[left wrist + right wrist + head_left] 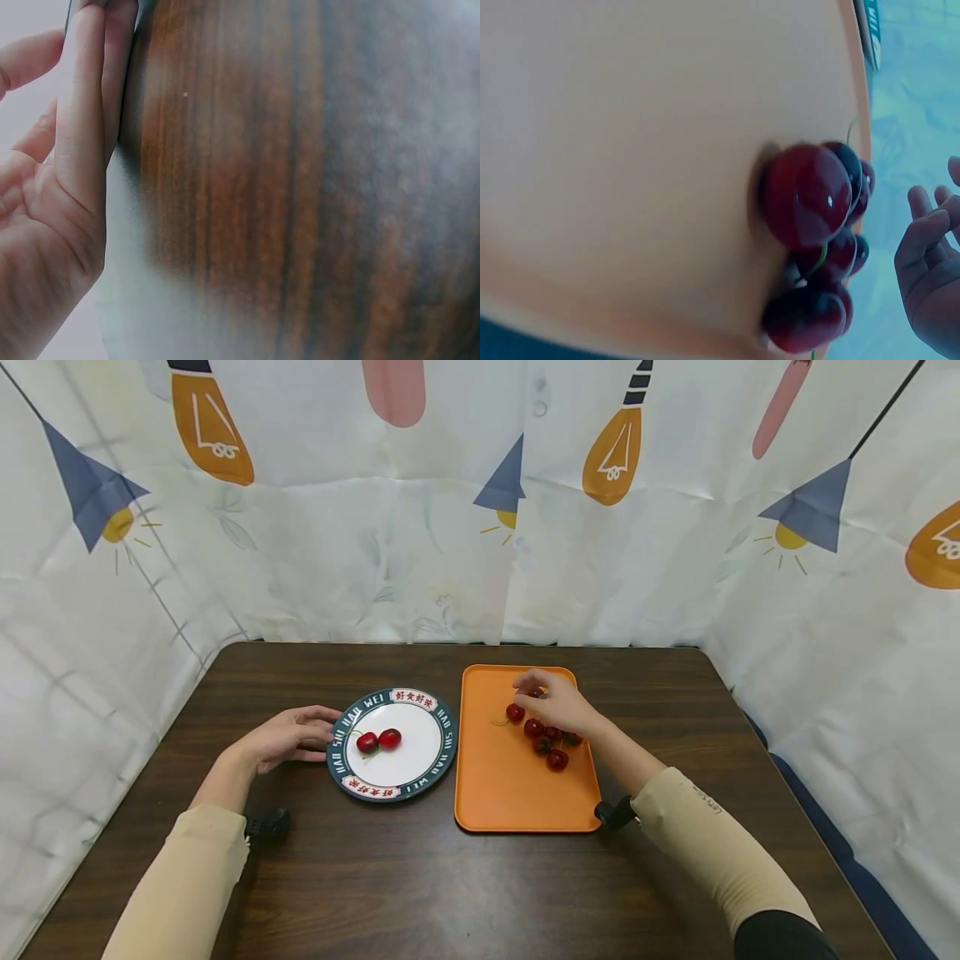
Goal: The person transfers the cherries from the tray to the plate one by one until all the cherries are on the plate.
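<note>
My left hand (291, 737) rests at the left rim of a round plate (444, 739) with a white middle and a dark teal lettered border; its fingers lie nearly straight along the edge. Two red cherries (389, 739) sit side by side on the plate. Over the far part of an orange tray (495, 789) hovers my right hand (557, 700), fingers loosely bent, above a cluster of dark red cherries (557, 761). One cherry (515, 713) lies just below its fingertips. The right wrist view shows the hand (934, 274) beyond the cherries (808, 196), with nothing visible in its fingers.
Plate and tray stand next to each other on a dark wood-grain table (360, 877). A white curtain (360, 560) printed with lamps and bulbs surrounds the back and sides. Each wrist wears a black camera, such as the left wrist camera (267, 823).
</note>
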`<state>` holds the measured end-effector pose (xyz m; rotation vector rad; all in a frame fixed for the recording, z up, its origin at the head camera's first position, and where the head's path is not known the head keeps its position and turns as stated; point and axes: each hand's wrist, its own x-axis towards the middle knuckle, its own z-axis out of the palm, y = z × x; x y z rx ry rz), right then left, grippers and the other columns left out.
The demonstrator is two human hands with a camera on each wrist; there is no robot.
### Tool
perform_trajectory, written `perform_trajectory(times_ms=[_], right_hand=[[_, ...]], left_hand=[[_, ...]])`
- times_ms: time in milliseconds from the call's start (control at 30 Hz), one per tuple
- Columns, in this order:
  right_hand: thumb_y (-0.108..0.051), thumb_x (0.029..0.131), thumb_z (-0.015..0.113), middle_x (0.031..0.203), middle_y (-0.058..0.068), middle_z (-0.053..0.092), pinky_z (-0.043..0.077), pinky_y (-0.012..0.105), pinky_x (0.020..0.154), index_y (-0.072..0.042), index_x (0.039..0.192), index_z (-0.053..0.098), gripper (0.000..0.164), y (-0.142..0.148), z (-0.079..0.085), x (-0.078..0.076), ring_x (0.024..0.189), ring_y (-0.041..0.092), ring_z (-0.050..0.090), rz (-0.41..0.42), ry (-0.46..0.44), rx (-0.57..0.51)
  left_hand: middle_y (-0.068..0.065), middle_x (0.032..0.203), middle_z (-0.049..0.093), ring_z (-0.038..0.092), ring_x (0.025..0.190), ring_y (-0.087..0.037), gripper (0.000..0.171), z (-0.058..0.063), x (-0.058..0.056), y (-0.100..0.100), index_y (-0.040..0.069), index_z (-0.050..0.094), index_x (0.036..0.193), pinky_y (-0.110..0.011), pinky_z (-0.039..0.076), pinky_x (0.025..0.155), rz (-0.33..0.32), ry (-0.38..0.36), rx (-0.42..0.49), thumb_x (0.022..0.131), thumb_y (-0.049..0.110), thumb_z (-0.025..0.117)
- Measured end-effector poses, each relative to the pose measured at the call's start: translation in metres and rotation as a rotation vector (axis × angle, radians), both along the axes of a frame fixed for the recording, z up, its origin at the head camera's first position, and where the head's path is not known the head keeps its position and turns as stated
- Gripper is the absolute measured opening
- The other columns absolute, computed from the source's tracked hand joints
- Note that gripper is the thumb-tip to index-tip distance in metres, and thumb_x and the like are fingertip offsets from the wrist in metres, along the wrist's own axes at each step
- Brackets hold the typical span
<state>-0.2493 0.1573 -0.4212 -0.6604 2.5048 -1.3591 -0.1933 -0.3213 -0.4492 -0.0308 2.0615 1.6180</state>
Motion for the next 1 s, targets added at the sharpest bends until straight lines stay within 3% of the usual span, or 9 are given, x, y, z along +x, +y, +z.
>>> perform_trajectory(times_ms=[300, 567, 1000], right_hand=[[-0.020, 0.099, 0.070, 0.112, 0.008, 0.068, 0.049, 0.044, 0.091, -0.001, 0.128, 0.065, 0.034, 0.014, -0.007, -0.014, 0.110, 0.032, 0.060, -0.126, 0.005, 0.053], [-0.013, 0.097, 0.071, 0.116, 0.013, 0.067, 0.046, 0.045, 0.091, 0.002, 0.131, 0.061, 0.038, 0.021, -0.011, -0.020, 0.118, 0.036, 0.057, -0.146, -0.005, 0.072], [-0.013, 0.096, 0.073, 0.121, 0.017, 0.064, 0.050, 0.046, 0.094, 0.000, 0.131, 0.062, 0.039, 0.024, -0.018, -0.031, 0.117, 0.034, 0.057, -0.193, -0.048, 0.117]], left_hand=[[-0.022, 0.130, 0.058, 0.067, 0.102, -0.024, 0.061, 0.000, 0.002, 0.000, -0.004, 0.032, 0.154, -0.041, 0.058, 0.091, -0.003, 0.004, -0.004, 0.103, 0.010, 0.061], [-0.022, 0.130, 0.059, 0.068, 0.102, -0.024, 0.059, 0.001, 0.002, 0.001, -0.004, 0.034, 0.153, -0.041, 0.058, 0.091, 0.002, 0.009, 0.002, 0.103, 0.011, 0.061], [-0.022, 0.132, 0.058, 0.067, 0.102, -0.022, 0.060, 0.000, 0.002, 0.000, -0.004, 0.033, 0.154, -0.041, 0.058, 0.091, -0.006, 0.012, 0.000, 0.103, 0.011, 0.061]])
